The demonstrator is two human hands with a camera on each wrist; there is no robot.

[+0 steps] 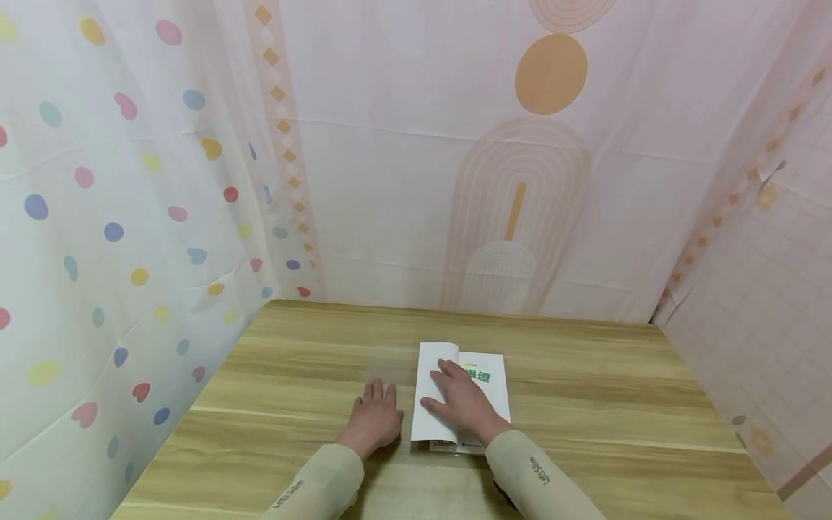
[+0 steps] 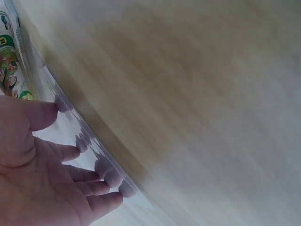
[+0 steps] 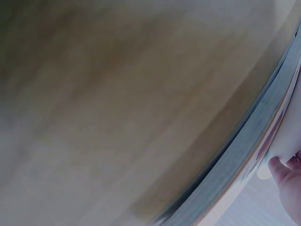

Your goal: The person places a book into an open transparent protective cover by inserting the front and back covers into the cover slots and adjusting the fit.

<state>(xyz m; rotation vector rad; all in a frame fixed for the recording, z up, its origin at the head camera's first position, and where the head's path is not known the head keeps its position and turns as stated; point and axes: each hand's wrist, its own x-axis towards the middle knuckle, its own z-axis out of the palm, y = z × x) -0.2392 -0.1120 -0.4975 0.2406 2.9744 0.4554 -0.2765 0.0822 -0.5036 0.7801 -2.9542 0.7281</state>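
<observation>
A book (image 1: 484, 404) with green characters on its white front lies at the middle of the table. A white flap or leaf (image 1: 429, 393) is folded out over its left part. My right hand (image 1: 464, 399) rests on the flap and the front, fingers spread. Left of the book, my left hand (image 1: 377, 417) lies with its fingers extended on a clear plastic sheet (image 1: 388, 361). In the left wrist view the fingertips meet this sheet near its edge, and a colourful printed strip shows beyond the thumb. The right wrist view shows the book's thick page edge (image 3: 235, 155).
The wood-grain table (image 1: 585, 390) extends on both sides of the book. A patterned curtain (image 1: 390, 180) hangs behind the far table edge, with a dotted curtain (image 1: 130, 289) on the left and another curtain (image 1: 767, 303) on the right.
</observation>
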